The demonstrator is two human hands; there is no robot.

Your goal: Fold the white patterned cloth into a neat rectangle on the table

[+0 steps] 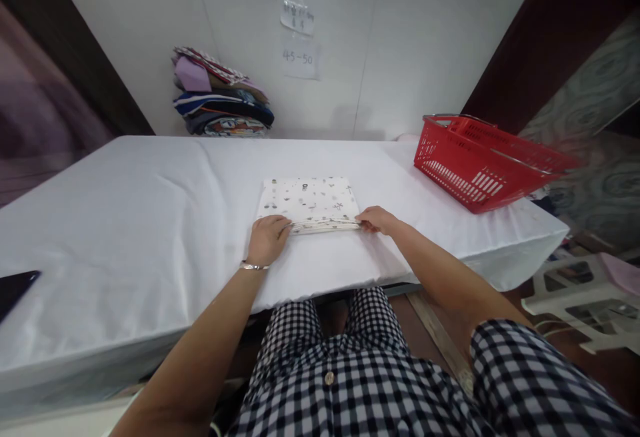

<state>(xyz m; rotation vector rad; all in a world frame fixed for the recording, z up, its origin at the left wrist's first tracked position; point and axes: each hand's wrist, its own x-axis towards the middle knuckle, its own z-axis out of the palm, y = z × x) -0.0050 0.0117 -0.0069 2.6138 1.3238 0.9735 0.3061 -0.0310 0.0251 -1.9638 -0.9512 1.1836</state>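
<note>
A white cloth with small printed figures (pixel 313 198) lies folded into a flat, layered rectangle on the white-covered table. At its near left corner is my left hand (pixel 269 236), fingers closed on the edge, a silver bracelet on the wrist. My right hand (pixel 376 220) pinches the near right corner between thumb and fingers. The folded layers show along the near edge between both hands. Part of each corner is hidden by the fingers.
A red plastic basket (pixel 465 160) stands at the table's right end. Several folded fabrics (pixel 223 100) are stacked at the back left by the wall. A dark flat object (pixel 17 290) lies at the left edge. A white plastic stool (pixel 585 297) is at right, below table height.
</note>
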